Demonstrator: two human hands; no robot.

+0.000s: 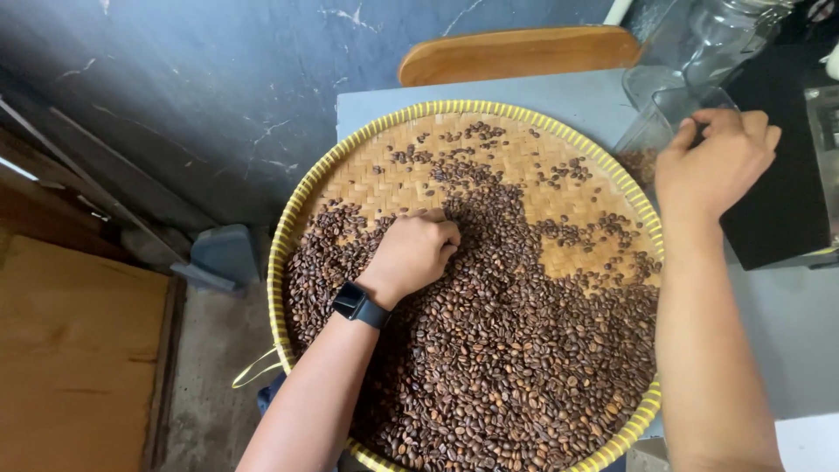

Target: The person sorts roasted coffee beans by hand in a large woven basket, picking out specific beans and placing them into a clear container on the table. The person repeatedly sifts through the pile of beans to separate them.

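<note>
Woven bamboo made up the round tray (524, 153), its rim bound in yellow, and roasted coffee beans (524, 350) covered most of its floor. The left hand (415, 249) lay down among the beans, knuckles up and fingers curled under into a loose fist; whether any beans were caught inside the curl could not be told. A black smartwatch (358, 304) sat on that wrist. The thickest part of the brown heap spread below and to the right of this hand, while above it the bare weave showed through with only scattered beans.

The right hand (717, 157) was off the tray, just beyond its upper right rim, with fingers bent over the edge of a clear plastic cup (642, 144) and gripping it. A few beans showed dimly through the cup's wall, below the thumb. Above this hand stood a clear glass jar (699, 44), and to its right a black and steel machine (800, 166) rose close beside the knuckles.

Under the tray was a grey table (778, 323). A wooden chair back (520, 54) curved beyond the tray's far rim, up and to the right of the left hand. Dark marbled flooring (218, 87) lay to the left of that hand.
</note>
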